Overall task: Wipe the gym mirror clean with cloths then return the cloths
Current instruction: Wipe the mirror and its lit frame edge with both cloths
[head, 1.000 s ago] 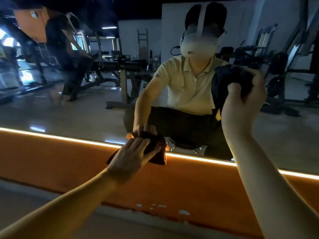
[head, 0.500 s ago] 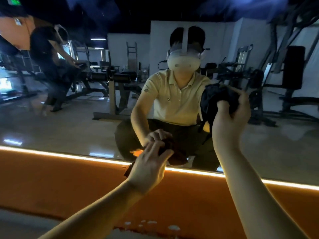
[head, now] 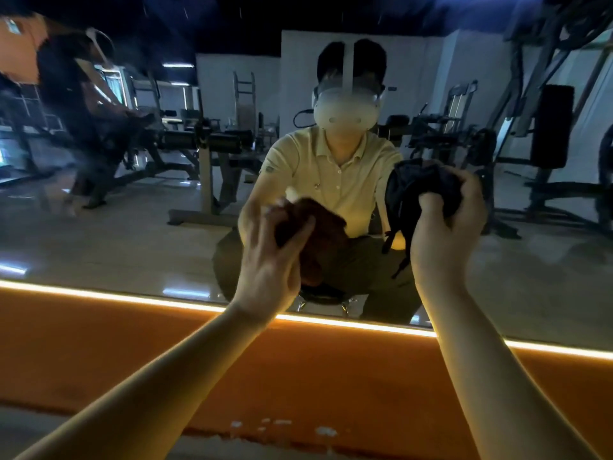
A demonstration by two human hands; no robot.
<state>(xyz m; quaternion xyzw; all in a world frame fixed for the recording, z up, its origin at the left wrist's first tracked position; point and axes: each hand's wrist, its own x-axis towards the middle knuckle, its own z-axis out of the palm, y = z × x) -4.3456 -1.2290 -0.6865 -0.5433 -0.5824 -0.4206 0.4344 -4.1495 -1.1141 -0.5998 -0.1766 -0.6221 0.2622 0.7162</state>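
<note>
1. Since a second ago, our left hand has risen from the lower edge of the mirror to mid-glass, taking the brown cloth with it. Our right hand has dropped a little and come closer to the left.
2. Nearest us, at 6 o'clock, white flecks dot the bottom edge of the orange panel below the mirror.
3. Above the panel, a glowing light strip runs along the foot of the glass from 9 o'clock towards 4 o'clock.
4. Just off centre, towards 8 o'clock, our left hand grips the brown cloth between thumb and fingers. The cloth is bunched and hangs down at the glass.
5. At 3 o'clock of it, well apart, our right hand is curled tight round a crumpled dark cloth, which is raised in front of the mirror.
6. Whether either cloth touches the glass we cannot tell.
7. Farthest, the mirror shows our crouched reflection at 12 o'clock, with gym machines behind it from 10 to 2 o'clock.
</note>
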